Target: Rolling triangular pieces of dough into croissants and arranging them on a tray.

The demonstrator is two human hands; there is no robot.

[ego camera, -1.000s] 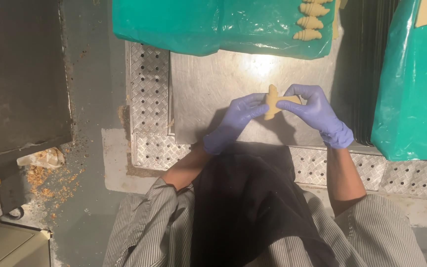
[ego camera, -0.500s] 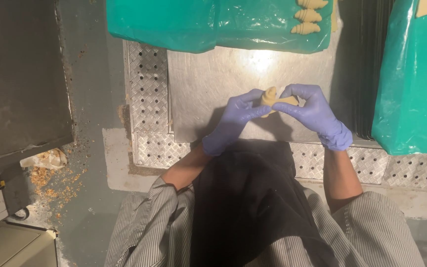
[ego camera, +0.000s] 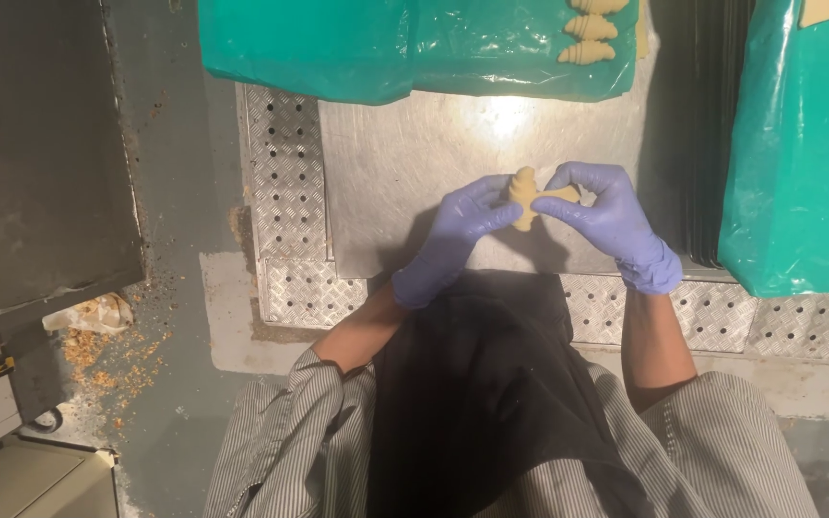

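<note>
Both gloved hands, left hand point(ego camera: 458, 225) and right hand point(ego camera: 609, 213), pinch the ends of a dough piece point(ego camera: 528, 196) just above the metal table's point(ego camera: 405, 153) middle, bending it toward the finished pieces point(ego camera: 588, 29) on the far-edge green sheet point(ego camera: 376, 43).

We note a brushed, matt metal work surface point(ego camera: 414, 182) throwing a bright glare spot, bordered by raised-pattern, perforated metal tread plate point(ego camera: 285, 163). The left hand point(ego camera: 453, 230) and right hand point(ego camera: 616, 221) wear thin, smooth, faintly glossy purple rubber-like gloves and pinch a soft, matt, pale dough piece point(ego camera: 528, 197); the green plastic sheet point(ego camera: 414, 43) above is glossy and wrinkled. We record striped woven cloth sleeves point(ego camera: 290, 451), a dull black cloth apron point(ego camera: 472, 393), and a rough, crumb-strewn grey floor point(ego camera: 165, 288).
</note>
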